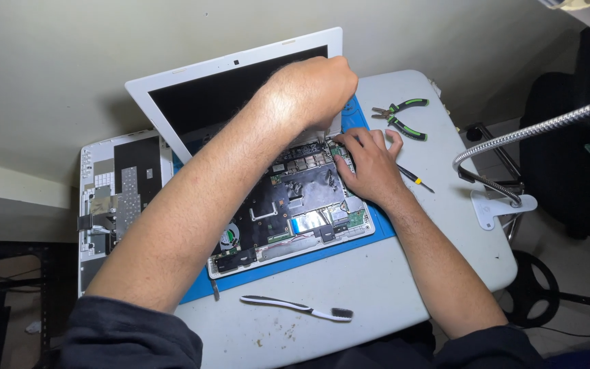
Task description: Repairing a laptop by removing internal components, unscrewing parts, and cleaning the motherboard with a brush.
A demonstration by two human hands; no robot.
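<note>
Laptop (pixel 288 205): my landmark, opened up on a blue mat (pixel 349 242), boards and fan bare, white screen (pixel 233 89) tilted up behind it.
Left hand (pixel 315 89): I've got it crossed over the laptop to the far right corner, curled into a loose fist at the hinge (pixel 329 130) where the screen meets the base. Fingers are tucked under, so I cannot tell whether they grip anything.
Right hand (pixel 370 167): down on the laptop's right edge, just below the left hand, fingers bent and pressing at the boards by the hinge. Thumb and forefinger sit close together; whether they pinch something, I cannot tell from up here.
Screwdriver (pixel 414 178): lying right of the laptop, its near end hidden behind my right hand.
Pliers (pixel 401 116): green-handled, right of the screen, well clear of both hands.
Toothbrush (pixel 298 309): on the table (pixel 377 287) in front of the laptop, untouched.
Cover (pixel 121 198): white panel left of the laptop, inside face up, partly under my left forearm.
Lamp (pixel 513 147): gooseneck, clamped to the table edge far right of the laptop.
</note>
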